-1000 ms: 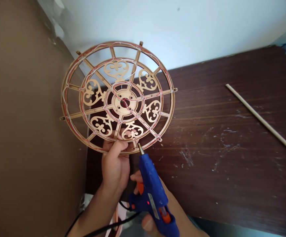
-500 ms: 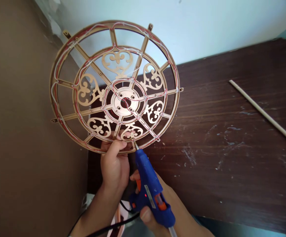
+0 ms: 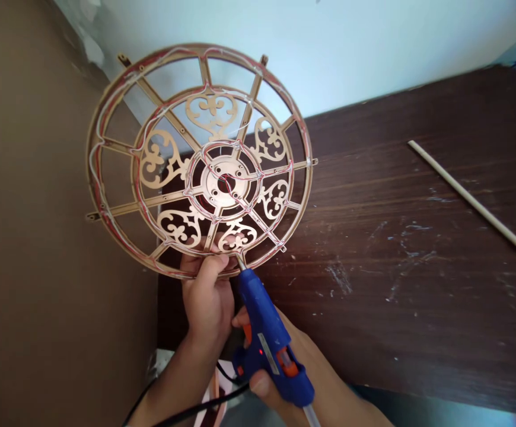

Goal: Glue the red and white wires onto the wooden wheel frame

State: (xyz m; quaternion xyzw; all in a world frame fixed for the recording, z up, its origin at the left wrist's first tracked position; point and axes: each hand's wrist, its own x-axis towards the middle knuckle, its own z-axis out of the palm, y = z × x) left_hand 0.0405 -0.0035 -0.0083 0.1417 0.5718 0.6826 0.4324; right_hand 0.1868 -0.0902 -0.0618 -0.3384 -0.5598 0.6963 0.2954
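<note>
A round gold openwork frame [image 3: 228,159], with rings, spokes and scrolled heart shapes, is held up at a tilt. Red and white wires run along its rings and spokes. My left hand [image 3: 208,296] grips the lower rim, thumb in front and fingers behind. In my right hand [image 3: 267,388] is a blue glue gun [image 3: 267,332] with an orange trigger and a lit red light. Its metal tip is at the lower inner ring, just right of my left thumb. A clear glue stick [image 3: 311,415] sticks out of the gun's rear end.
A dark wooden table [image 3: 373,267] with pale scuffs extends to the right, bearing a thin pale rod [image 3: 475,201]. A brown surface [image 3: 62,267] rises at left, and a pale wall [image 3: 351,47] stands behind. The black cord [image 3: 204,406] crosses below my left wrist.
The gun's tip has shifted slightly left along the ring. The frame has turned a little, its right side drawing inward. Both hands keep their grips.
</note>
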